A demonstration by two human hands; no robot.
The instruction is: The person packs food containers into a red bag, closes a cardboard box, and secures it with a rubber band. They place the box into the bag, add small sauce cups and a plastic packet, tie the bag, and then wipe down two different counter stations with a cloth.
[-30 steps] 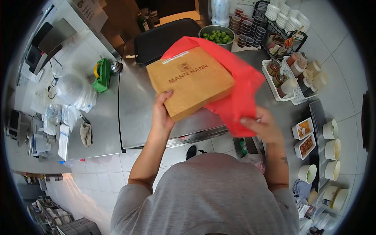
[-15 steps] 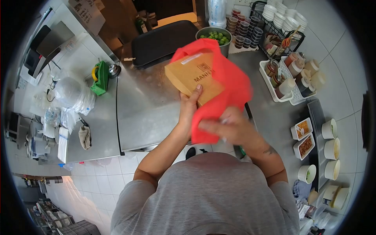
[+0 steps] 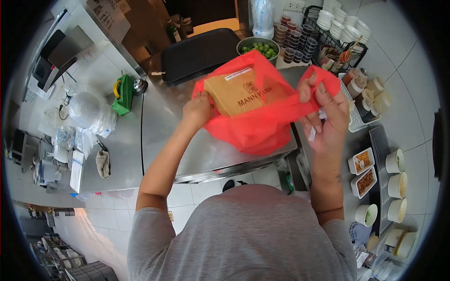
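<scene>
A brown cardboard box (image 3: 236,93) printed "MANN HANN" sits inside a red plastic bag (image 3: 262,124), over the steel counter (image 3: 173,126). My left hand (image 3: 198,110) grips the bag's left edge beside the box. My right hand (image 3: 323,117) pinches the bag's right handle and pulls it out to the right, so the bag mouth is stretched wide. The box's top face and white label strip show through the opening; its lower part is hidden by the red plastic.
A black tray (image 3: 199,51) and a metal bowl of limes (image 3: 258,46) stand behind the bag. Sauce cups and bottles in a white rack (image 3: 361,100) crowd the right. Paper tubs (image 3: 396,161) line the right edge. A green tape dispenser (image 3: 124,93) stands at left.
The box went from held above the red bag to down inside it. My right hand moved from below the bag up to the right handle, and my left shifted onto the bag's left edge.
</scene>
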